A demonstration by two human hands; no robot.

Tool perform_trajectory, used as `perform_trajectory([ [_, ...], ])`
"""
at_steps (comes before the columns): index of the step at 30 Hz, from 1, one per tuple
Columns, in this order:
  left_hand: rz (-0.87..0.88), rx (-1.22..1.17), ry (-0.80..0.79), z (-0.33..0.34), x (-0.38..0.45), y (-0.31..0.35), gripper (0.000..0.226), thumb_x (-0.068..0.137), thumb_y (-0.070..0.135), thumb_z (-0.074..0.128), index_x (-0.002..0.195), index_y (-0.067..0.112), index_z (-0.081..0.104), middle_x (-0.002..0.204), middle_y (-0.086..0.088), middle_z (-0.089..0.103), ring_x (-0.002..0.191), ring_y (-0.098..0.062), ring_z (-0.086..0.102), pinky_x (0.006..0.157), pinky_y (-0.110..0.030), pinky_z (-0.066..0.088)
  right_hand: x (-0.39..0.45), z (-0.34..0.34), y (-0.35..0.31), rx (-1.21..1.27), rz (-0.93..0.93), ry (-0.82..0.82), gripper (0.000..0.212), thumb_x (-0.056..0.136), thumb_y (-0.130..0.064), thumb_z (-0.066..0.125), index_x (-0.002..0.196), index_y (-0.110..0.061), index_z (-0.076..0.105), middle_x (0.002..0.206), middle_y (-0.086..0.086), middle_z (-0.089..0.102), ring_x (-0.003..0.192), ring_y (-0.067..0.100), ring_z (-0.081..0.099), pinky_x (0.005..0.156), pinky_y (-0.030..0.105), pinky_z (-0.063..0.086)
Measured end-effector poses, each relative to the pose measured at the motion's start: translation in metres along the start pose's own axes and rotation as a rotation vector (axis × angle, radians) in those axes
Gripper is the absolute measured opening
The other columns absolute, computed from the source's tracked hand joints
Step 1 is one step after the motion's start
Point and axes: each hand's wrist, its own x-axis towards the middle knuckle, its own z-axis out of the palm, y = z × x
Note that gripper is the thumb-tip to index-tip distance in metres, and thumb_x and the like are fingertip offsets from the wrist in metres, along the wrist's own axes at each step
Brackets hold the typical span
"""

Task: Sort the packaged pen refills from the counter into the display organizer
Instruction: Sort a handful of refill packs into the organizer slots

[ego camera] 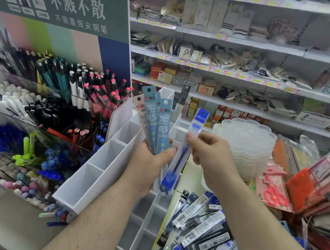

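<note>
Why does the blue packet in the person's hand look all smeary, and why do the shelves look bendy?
Head view: the blue refill packet in the right hand is motion-blurred, while the teal packets in the left hand read sharp; the wide-angle lens curves the shelves near the edges.

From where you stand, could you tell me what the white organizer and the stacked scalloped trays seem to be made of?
White organizer: probably matte plastic or acrylic sheet, given its thin, flat, opaque dividers. Stacked scalloped trays: likely clear moulded plastic, translucent and slightly glossy.

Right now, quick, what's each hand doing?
Left hand: grips a fan of teal refill packs.
Right hand: pinches one blue refill pack.
</note>
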Motion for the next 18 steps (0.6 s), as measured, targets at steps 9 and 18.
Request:
perform_trajectory([
  [9, -0.065, -0.193, 0.053, 0.000, 0.001, 0.002, 0.010, 0.094, -0.002, 0.054, 0.100, 0.006, 0.053, 0.068, -0.006, 0.065, 0.056, -0.019, 0.063, 0.057, -0.033, 0.058, 0.055, -0.025, -0.027, 0.092, -0.120, 0.479, 0.019, 0.098, -0.023, 0.062, 0.081, -0.015, 0.067, 0.074, 0.001, 0.066, 0.049, 0.005, 0.057, 0.052, 0.018, 0.050],
  [18, -0.076, -0.170, 0.027, -0.002, 0.001, 0.002, 0.011, 0.095, -0.001, 0.055, 0.100, 0.008, 0.054, 0.071, -0.007, 0.064, 0.061, -0.020, 0.062, 0.063, -0.035, 0.055, 0.102, 0.011, -0.059, -0.093, -0.341, 0.420, 0.026, 0.099, -0.030, 0.060, 0.076, -0.018, 0.065, 0.072, 0.001, 0.069, 0.061, 0.016, 0.065, 0.066, 0.038, 0.061],
])
